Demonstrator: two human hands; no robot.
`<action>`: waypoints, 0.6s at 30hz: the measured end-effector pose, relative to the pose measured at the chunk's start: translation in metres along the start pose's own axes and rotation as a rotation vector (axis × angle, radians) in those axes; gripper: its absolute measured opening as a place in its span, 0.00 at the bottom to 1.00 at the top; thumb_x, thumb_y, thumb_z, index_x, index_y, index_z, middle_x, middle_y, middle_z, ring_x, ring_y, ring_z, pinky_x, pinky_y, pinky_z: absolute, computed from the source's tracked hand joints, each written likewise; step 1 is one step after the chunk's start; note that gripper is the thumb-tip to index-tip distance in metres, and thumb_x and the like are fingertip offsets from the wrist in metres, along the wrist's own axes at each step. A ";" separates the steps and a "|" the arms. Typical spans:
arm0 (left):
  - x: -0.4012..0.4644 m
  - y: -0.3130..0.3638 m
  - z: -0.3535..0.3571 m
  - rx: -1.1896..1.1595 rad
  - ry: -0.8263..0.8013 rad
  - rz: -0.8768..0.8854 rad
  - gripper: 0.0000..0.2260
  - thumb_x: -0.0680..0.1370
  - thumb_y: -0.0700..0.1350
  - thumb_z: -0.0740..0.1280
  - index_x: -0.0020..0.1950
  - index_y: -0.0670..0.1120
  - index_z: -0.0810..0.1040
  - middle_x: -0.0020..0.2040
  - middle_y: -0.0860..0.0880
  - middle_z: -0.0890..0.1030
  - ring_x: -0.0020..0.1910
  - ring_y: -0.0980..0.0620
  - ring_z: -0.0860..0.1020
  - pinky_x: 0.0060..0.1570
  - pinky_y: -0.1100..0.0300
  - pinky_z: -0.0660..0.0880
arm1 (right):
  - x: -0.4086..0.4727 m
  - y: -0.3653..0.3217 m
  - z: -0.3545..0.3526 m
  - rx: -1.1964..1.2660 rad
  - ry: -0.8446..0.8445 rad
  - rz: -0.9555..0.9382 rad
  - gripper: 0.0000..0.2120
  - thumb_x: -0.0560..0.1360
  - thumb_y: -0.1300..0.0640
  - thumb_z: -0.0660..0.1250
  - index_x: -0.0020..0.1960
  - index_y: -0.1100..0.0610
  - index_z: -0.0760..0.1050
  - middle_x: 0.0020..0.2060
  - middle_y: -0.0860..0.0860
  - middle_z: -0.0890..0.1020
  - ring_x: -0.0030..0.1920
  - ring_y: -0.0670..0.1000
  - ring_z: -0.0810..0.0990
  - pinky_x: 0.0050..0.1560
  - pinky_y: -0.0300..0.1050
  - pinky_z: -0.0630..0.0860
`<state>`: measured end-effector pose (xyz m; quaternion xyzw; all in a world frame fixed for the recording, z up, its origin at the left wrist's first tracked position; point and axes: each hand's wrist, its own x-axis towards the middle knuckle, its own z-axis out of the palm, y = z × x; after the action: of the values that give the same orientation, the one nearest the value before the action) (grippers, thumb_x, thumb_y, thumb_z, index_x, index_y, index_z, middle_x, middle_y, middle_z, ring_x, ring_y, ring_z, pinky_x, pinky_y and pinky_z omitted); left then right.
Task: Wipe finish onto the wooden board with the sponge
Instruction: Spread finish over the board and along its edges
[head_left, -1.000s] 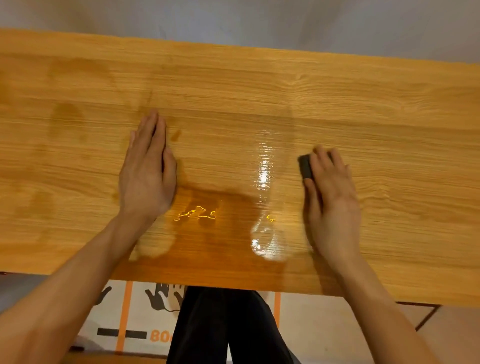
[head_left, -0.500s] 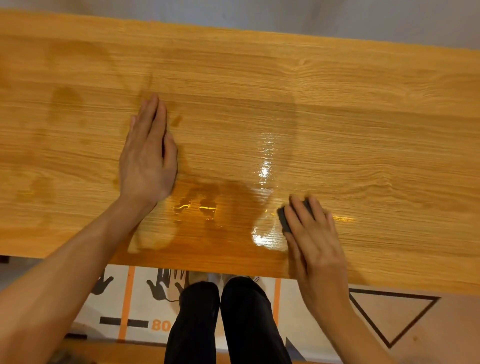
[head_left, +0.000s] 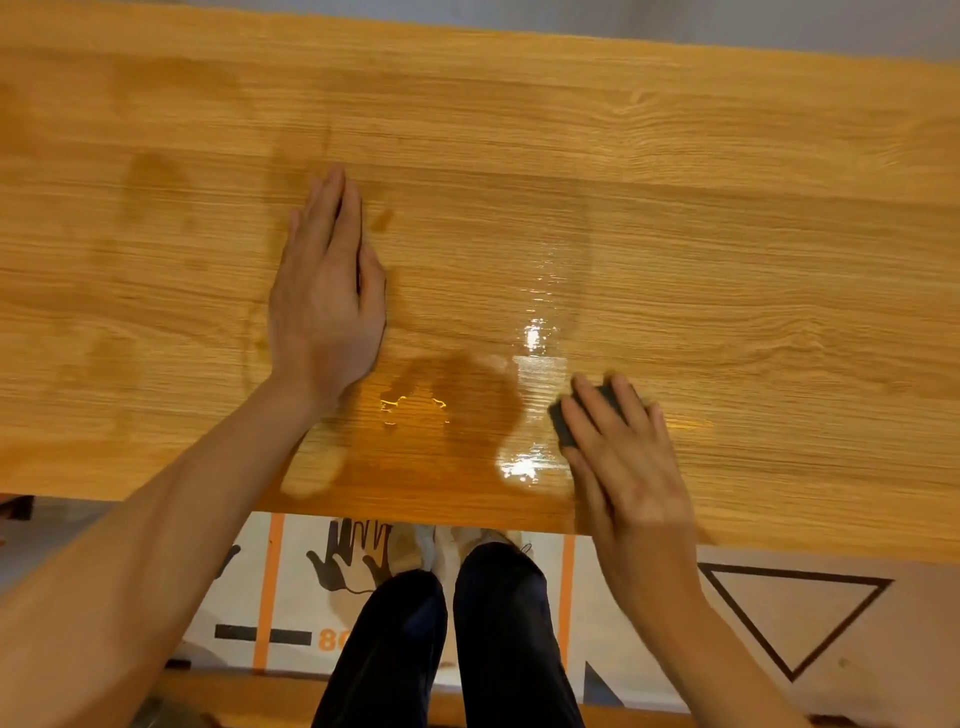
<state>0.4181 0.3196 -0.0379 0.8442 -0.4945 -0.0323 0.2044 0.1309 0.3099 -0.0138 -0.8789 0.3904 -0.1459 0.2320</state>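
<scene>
Wooden board (head_left: 727, 218), finish wet near front edge.
My left hand (head_left: 327, 306) flat, fingers straight; my right hand (head_left: 623, 467) presses 1 dark sponge (head_left: 563, 426) down.

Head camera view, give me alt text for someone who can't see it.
A right hand presses a dark sponge onto a wooden board beside a glossy wet streak of finish. The left hand lies flat on the board.

Wide wooden board (head_left: 727, 218) w/ grain, wet glossy finish streak (head_left: 540, 332) at 6 o'clock, left hand (head_left: 324, 301) flat at 9, dark sponge (head_left: 563, 421) under right hand (head_left: 623, 467) at 5.
</scene>
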 end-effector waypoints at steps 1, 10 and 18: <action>0.000 0.000 0.000 0.005 0.005 0.004 0.24 0.86 0.45 0.50 0.80 0.37 0.59 0.81 0.42 0.59 0.82 0.48 0.55 0.79 0.63 0.44 | 0.013 0.000 -0.001 -0.003 -0.014 -0.005 0.18 0.80 0.61 0.60 0.70 0.59 0.72 0.70 0.54 0.72 0.75 0.55 0.61 0.77 0.52 0.53; 0.000 0.000 -0.002 0.017 -0.034 -0.006 0.24 0.86 0.46 0.49 0.82 0.39 0.56 0.83 0.44 0.56 0.82 0.50 0.52 0.78 0.63 0.41 | 0.063 -0.025 0.025 0.021 0.057 0.089 0.17 0.82 0.60 0.59 0.69 0.60 0.73 0.71 0.55 0.71 0.75 0.55 0.60 0.78 0.45 0.46; -0.010 -0.006 -0.011 -0.077 -0.099 0.027 0.23 0.86 0.44 0.52 0.81 0.39 0.57 0.82 0.43 0.56 0.82 0.49 0.52 0.78 0.62 0.41 | 0.079 -0.031 0.026 0.028 -0.019 -0.021 0.16 0.81 0.60 0.60 0.69 0.58 0.73 0.70 0.54 0.73 0.75 0.55 0.62 0.76 0.42 0.46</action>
<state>0.4209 0.3339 -0.0314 0.8265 -0.5135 -0.0901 0.2123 0.2135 0.2761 -0.0137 -0.8809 0.3767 -0.1455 0.2466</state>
